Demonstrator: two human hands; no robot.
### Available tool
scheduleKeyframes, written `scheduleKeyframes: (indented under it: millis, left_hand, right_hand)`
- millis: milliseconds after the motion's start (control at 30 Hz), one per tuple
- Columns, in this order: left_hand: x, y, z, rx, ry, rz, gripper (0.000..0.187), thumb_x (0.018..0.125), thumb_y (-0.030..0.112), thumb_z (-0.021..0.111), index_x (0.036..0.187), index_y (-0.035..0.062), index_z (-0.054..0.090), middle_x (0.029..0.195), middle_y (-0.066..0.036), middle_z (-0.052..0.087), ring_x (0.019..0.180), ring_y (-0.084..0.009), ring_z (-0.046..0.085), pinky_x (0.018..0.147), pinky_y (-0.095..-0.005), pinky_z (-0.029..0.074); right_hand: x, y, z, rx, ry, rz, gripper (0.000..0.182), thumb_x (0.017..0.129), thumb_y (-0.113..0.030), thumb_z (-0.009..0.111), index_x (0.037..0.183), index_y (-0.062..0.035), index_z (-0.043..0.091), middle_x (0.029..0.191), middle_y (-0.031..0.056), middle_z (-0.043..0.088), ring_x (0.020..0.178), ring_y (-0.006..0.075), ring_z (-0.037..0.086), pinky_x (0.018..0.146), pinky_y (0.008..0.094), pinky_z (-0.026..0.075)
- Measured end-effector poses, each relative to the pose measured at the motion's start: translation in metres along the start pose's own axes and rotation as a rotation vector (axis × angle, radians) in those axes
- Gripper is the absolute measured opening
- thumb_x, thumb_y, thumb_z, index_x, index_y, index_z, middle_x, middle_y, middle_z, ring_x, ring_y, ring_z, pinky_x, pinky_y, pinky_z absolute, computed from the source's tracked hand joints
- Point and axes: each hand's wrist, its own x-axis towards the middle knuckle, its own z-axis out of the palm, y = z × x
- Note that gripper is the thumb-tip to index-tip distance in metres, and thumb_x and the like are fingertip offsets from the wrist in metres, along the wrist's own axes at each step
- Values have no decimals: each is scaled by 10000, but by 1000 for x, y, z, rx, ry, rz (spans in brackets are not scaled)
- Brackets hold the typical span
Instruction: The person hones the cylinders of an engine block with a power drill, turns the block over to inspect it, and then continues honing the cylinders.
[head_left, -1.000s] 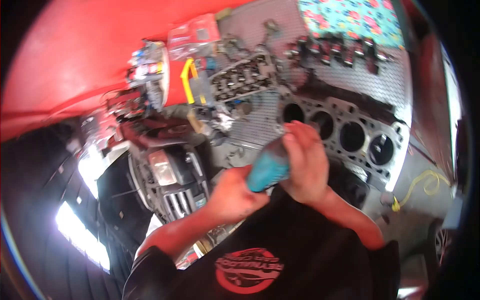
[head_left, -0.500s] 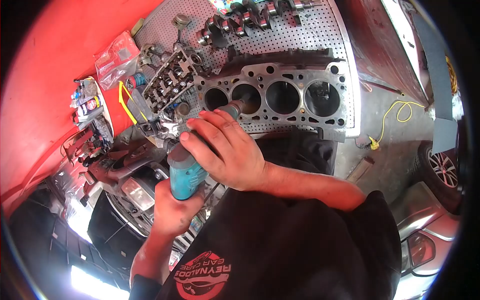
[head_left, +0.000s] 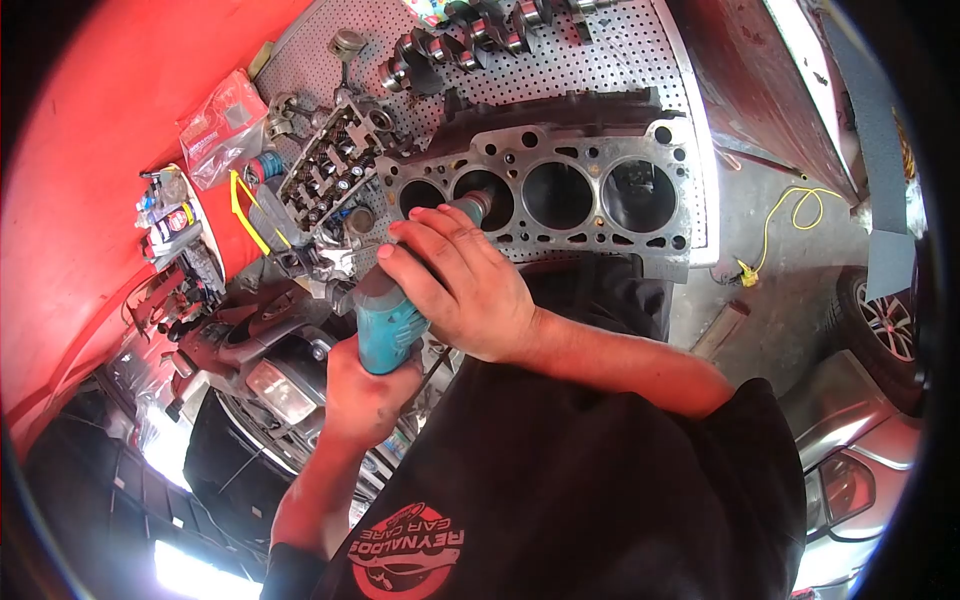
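My left hand (head_left: 370,395) is wrapped round the handle of a teal power drill (head_left: 388,325). My right hand (head_left: 480,290) is closed over the top of the drill's body, fingers pointing left. The drill's nose reaches into the second cylinder bore from the left of an engine block (head_left: 605,235). Whatever is fitted in the chuck is mostly hidden inside that bore. The block lies with its deck face and a row of several bores toward me.
Beyond the block, a crankshaft (head_left: 465,45) rests on the perforated metal bench top (head_left: 600,70). A cylinder head (head_left: 335,165) and a piston with its rod (head_left: 347,45) lie to the left. A yellow cord (head_left: 765,240) runs over the floor at right, near a car wheel (head_left: 882,320).
Both hands have pushed the drill up and to the right, and its nose sits deeper in the bore. My view has shifted slightly; the grip looks the same.
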Motion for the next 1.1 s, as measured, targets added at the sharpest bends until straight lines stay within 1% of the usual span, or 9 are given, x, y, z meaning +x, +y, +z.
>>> scheduleKeyframes:
  millis: [133,233,333,433,533,700,800,900,1100]
  left_hand:
    - [19,1,9,61,-28,-65,110,847,63,683,928,-11,681,740,-3,637,659,-69,571,600,-285,471]
    - [35,-5,18,-19,-34,-71,130,826,65,670,924,-19,676,723,-14,636,649,-76,574,596,-294,478]
    - [48,-10,24,-30,-52,-13,161,798,55,655,934,-27,680,726,-23,644,657,-85,585,612,-299,487]
    - [59,-18,26,-8,-67,24,105,818,31,668,912,-15,685,773,-36,656,650,-135,627,625,-294,506]
    - [65,-12,27,-16,-73,16,101,818,30,667,908,-13,681,776,-41,655,652,-139,626,630,-296,509]
    - [64,0,25,2,-98,-63,189,788,90,671,942,-13,702,764,-42,676,707,-106,622,684,-300,515]
    - [63,5,26,38,-79,-67,187,789,99,678,938,-13,702,767,-43,677,711,-110,624,691,-305,519]
    - [63,10,26,45,-78,-74,193,792,107,681,942,-14,704,766,-43,677,715,-112,627,695,-313,522]
    - [61,1,22,13,-94,-48,177,818,97,695,947,-24,698,748,-36,667,691,-109,619,659,-315,512]
  right_hand:
    - [-8,18,4,13,-3,20,566,835,-179,644,1387,-75,574,1295,172,611,1192,393,610,1052,553,515]
    - [-14,31,6,31,-32,49,611,819,-161,678,1415,-87,563,1304,157,610,1208,385,603,1070,559,493]
    - [-16,44,2,40,-65,56,699,774,-142,731,1449,-118,549,1329,145,597,1227,380,591,1100,567,462]
    - [-16,52,-1,65,-80,66,748,740,-126,753,1458,-129,544,1340,141,590,1234,380,587,1106,567,458]
    - [-12,55,-3,84,-86,85,770,722,-117,761,1460,-131,543,1341,140,589,1235,380,587,1100,566,467]
    - [-14,62,4,61,-26,60,735,733,-115,752,1441,-124,555,1326,144,601,1214,381,601,1070,553,499]
    - [-15,65,5,78,-3,20,918,570,5,810,1429,-62,495,1350,205,596,1201,427,617,1054,576,508]
    - [-15,64,7,84,10,65,666,772,-117,723,1421,-127,570,1319,144,612,1199,378,612,1061,545,506]
    - [-10,56,-2,-50,-71,64,617,812,-162,684,1419,-127,573,1314,151,614,1192,370,618,1060,543,501]
